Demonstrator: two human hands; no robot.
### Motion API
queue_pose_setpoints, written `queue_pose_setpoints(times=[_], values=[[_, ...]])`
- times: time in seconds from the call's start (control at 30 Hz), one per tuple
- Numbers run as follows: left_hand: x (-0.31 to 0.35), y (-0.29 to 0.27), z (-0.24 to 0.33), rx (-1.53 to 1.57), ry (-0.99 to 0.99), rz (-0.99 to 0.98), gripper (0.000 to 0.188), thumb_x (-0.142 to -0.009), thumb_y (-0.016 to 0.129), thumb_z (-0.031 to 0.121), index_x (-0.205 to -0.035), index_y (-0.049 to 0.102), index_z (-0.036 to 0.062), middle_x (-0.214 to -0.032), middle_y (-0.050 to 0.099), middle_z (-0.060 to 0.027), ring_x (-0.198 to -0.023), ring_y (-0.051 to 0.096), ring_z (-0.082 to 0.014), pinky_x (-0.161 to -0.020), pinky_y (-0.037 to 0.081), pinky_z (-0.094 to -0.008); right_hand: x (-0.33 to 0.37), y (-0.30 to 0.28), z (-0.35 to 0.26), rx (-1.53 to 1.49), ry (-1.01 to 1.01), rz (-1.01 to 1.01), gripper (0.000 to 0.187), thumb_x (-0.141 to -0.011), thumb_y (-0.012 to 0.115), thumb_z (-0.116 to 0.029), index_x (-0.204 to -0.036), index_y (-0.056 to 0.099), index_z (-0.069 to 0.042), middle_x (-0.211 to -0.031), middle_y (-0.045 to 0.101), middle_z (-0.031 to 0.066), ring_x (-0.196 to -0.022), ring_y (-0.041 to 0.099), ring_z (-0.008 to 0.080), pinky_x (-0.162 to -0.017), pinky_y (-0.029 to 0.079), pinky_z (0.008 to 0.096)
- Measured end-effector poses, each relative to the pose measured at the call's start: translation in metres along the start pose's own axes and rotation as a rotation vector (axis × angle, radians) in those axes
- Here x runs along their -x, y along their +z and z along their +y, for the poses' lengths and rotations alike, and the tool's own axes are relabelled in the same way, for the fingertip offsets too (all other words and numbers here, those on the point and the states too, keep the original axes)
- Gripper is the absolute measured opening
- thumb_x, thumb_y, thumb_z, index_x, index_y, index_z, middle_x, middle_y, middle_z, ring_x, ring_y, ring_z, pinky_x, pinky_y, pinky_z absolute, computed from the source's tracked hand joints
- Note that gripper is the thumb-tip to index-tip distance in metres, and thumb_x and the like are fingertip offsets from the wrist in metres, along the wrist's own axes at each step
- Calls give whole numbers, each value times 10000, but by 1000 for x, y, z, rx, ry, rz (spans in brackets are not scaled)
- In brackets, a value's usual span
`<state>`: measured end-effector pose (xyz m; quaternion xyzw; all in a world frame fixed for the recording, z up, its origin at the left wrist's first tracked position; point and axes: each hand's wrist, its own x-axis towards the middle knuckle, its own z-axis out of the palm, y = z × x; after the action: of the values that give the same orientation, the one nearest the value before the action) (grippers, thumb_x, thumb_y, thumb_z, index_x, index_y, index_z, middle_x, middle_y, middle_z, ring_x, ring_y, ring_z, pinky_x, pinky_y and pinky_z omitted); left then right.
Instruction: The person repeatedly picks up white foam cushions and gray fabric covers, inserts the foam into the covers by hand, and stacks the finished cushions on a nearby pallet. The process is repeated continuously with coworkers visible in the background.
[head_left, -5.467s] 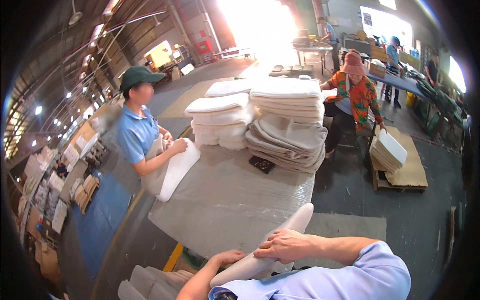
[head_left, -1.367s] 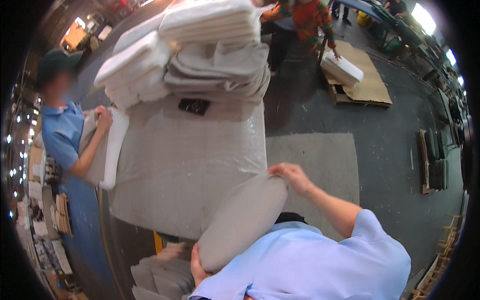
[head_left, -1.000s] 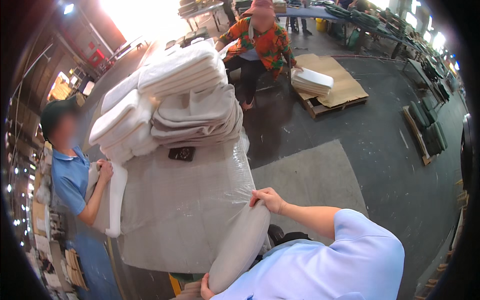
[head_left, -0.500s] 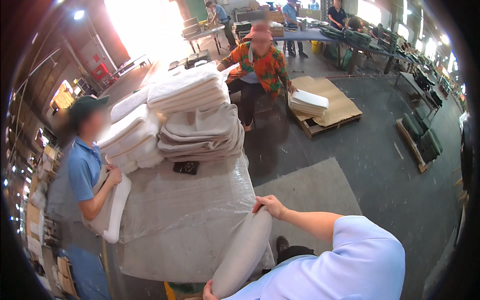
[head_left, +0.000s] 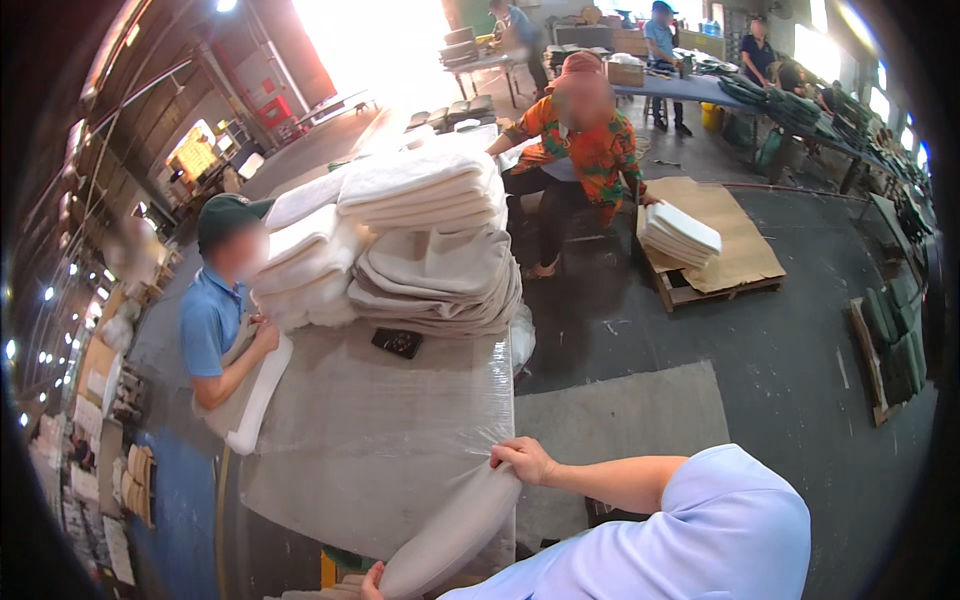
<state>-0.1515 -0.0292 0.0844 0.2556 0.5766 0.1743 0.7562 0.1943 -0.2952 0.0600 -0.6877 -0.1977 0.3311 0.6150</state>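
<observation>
A long beige, padded cushion [head_left: 455, 535] lies slantwise over the near right edge of the plastic-covered table [head_left: 380, 430]. My right hand [head_left: 525, 461] pinches its far corner, pulling the fabric into creases there. At the lower edge of the picture my left hand [head_left: 372, 581] grips the cushion's near end; only some of its fingers show. Farther back on the table rise a pile of folded beige covers [head_left: 430, 285] and stacks of white padding [head_left: 420, 190]. A small black patterned object [head_left: 397, 343] sits in front of the beige pile.
At the left side of the table a co-worker in blue [head_left: 215, 320] holds another beige and white piece. Behind the stacks, a person in an orange patterned shirt [head_left: 575, 150] reaches to white pads [head_left: 682, 233] on a pallet [head_left: 715, 285]. Dark green cushions [head_left: 890, 335] lie at the right.
The view has swung, so the surroundings sit farther right. Both hands keep hold of the cushion, which has shifted left and down, its far corner now more stretched and creased.
</observation>
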Motion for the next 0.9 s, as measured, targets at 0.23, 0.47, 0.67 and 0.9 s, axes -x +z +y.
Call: queue_pose_setpoints(times=[0.23,0.47,0.67,0.9], values=[[31,13,-19,21,90,7,411,-902,650,459,-1144,721,135,-1209,718,-153,-1135,658,-395,-952,540,-596,-4,-20,-10,183,-86,-190,509,-978,561,-502,-979,770,-38,-873,727,179,-845,684,318,-779,518,429],[29,20,-17,21,36,43,431,-970,620,438,-1228,692,101,-1229,714,-144,-1151,655,-366,-975,536,-557,-13,-26,8,177,-138,-270,479,-991,561,-475,-1033,781,-52,-1016,733,176,-998,659,313,-894,501,401],[17,10,-6,-29,22,-55,460,-1025,578,403,-1336,658,74,-1289,703,-139,-1196,651,-320,-1027,523,-500,-25,-29,16,27,-1,-356,389,-1032,570,-366,-1066,785,-43,-1069,753,104,-1034,655,230,-996,480,349],[1,-7,6,4,54,-318,482,-1075,529,373,-1426,617,54,-1333,700,-140,-1222,659,-300,-1062,521,-484,-37,-20,-1,-47,57,-362,412,-1003,541,-362,-1027,789,-35,-1086,754,125,-1076,659,230,-1029,466,338]])
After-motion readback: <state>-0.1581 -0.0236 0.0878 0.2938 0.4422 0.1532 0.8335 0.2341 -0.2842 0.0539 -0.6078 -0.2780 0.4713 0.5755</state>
